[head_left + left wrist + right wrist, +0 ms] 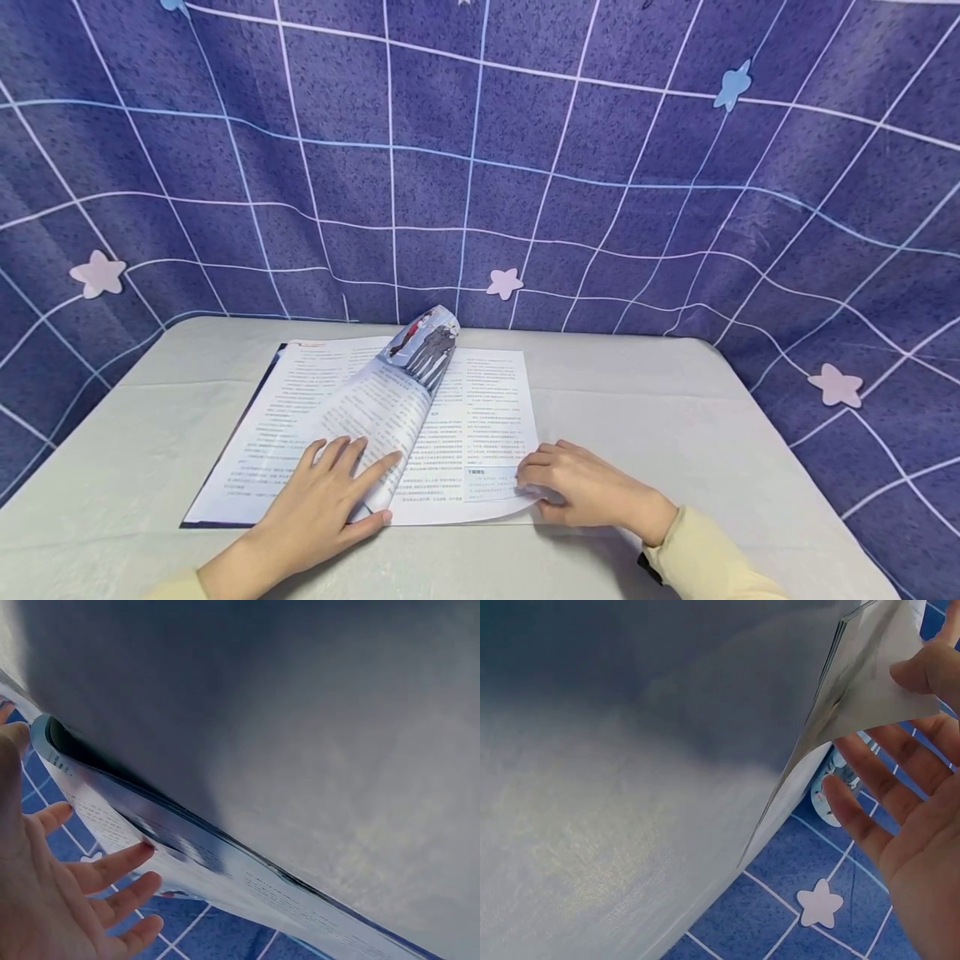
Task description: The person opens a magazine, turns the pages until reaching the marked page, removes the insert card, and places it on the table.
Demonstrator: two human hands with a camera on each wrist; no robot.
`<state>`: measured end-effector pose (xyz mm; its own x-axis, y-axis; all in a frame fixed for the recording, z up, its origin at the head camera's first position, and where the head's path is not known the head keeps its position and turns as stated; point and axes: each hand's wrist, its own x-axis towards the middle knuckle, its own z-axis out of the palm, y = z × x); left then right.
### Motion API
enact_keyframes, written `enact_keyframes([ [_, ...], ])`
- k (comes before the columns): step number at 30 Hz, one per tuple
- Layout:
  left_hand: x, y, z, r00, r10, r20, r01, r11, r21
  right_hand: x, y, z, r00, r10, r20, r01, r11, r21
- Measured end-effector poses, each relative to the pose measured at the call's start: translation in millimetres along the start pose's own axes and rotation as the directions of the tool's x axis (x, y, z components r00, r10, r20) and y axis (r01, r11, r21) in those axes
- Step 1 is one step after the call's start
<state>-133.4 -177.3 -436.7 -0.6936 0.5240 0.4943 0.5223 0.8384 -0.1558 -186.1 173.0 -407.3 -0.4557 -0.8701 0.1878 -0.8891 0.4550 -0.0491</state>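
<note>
An open magazine point(491, 400) lies on the pale table, its pages covered in printed text. One leaf point(375, 404) is curled up near the middle, showing a picture of figures at its top. Spread fingers of my left hand point(318, 504) rest on that curled leaf and the left page, the thumb by the lower edge. My right hand point(581, 487) pinches the lower right corner of the right-hand page point(495, 425), which lifts a little. The right wrist view shows the thumb on the underside of the raised page corner point(877, 682), with the fingers of the right hand point(915, 802) on the other side.
The table point(645, 400) has a light cloth covering. Behind and around it hangs a purple-blue curtain point(420, 192) with a grid pattern and stars. A dark cover edge point(217, 524) shows under the magazine's left side.
</note>
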Motion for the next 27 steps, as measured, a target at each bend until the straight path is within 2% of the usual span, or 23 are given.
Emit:
enact_keyframes([
  [9, -0.9, -2.4, 0.4, 1.000, 0.007, -0.027, -0.007, 1.000, -0.002, 0.0, 1.0, -2.2, 1.000, 0.021, -0.001, -0.021, 1.000, 0.007],
  [17, -0.9, -3.0, -0.3, 1.000, -0.006, 0.007, 0.006, 1.000, -0.001, 0.6, 1.0, -4.9, 0.999, 0.031, -0.014, -0.031, 1.000, 0.000],
  [27, -0.7, -4.4, 0.0, 0.999, 0.051, -0.020, -0.051, 0.998, -0.032, 2.5, 1.6, -5.4, 0.999, 0.001, -0.053, -0.002, 1.000, -0.022],
])
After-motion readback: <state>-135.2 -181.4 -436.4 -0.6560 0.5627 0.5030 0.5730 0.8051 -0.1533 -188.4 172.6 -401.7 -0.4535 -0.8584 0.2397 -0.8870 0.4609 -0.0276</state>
